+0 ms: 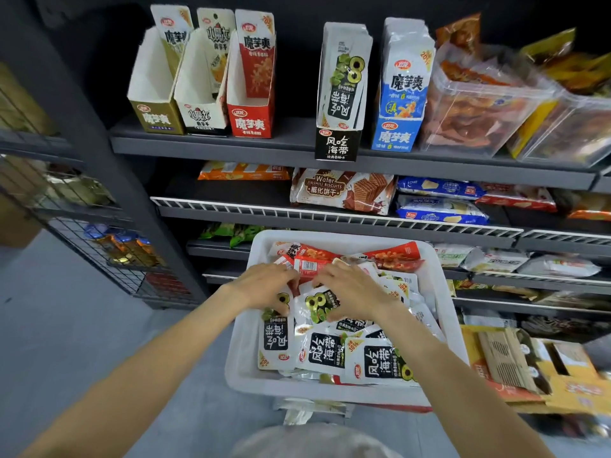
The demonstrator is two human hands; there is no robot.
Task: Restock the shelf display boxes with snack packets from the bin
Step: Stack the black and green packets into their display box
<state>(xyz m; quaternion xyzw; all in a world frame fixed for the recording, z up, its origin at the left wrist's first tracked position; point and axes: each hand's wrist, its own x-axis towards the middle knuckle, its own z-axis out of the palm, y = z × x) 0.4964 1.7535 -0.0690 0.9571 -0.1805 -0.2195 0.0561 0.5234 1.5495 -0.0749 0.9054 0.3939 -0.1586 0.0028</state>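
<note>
Landmark: the white bin point(243, 342), which sits low in my view in front of the shelving.

Both my hands are inside the bin, toward its far half. My left hand point(264, 285) lies palm down, fingers bent over the packets, fingertips at a red packet point(309, 267) near the bin's far wall. I can't tell whether it actually pinches anything. My right hand point(350, 289) is beside it, fingers spread and curled down onto a black-and-white seaweed packet point(315, 305). The thumb seems to be at that packet's edge, but grip not confirmed.

The bin's near half is filled with more black-and-white seaweed packets point(380, 361), lying flat and overlapping. Red packets are piled along the far wall.

Above the bin, on the top shelf point(211, 148):
- black seaweed display box point(337, 143), directly above, packets standing in it;
- blue display box point(395, 135), touching it on the right, full;
- red display box point(253, 122), up and left, holds one packet at the back;
- white display box point(205, 117) and gold display box point(155, 117), further left, nearly empty.
</note>
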